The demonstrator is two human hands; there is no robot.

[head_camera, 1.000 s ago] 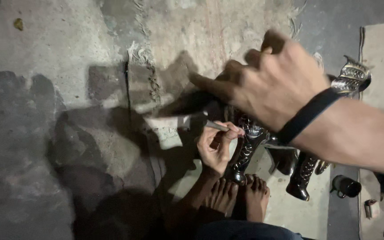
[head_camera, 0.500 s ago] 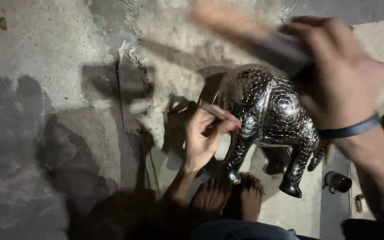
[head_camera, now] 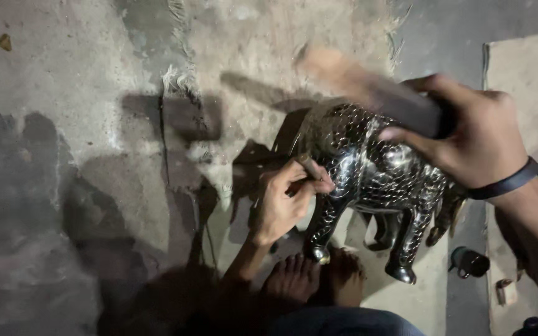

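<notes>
The dark metal animal figure (head_camera: 375, 180) stands on the concrete floor (head_camera: 82, 93), its feet just beside the person's bare feet (head_camera: 316, 280). The left hand (head_camera: 284, 202) pinches a thin punch (head_camera: 311, 168) between closed fingers, tip against the figure's flank. The right hand (head_camera: 468, 134) is wrapped fully around a wooden mallet (head_camera: 368, 87) raised above.

Good practice: keep the punch steady and square to the surface, strike its head cleanly, and brace the figure against the feet.

The mallet is motion-blurred; its head shape is unclear. The punch tip is hidden behind the fingers, and the figure's head appears to be masked by the right hand
</notes>
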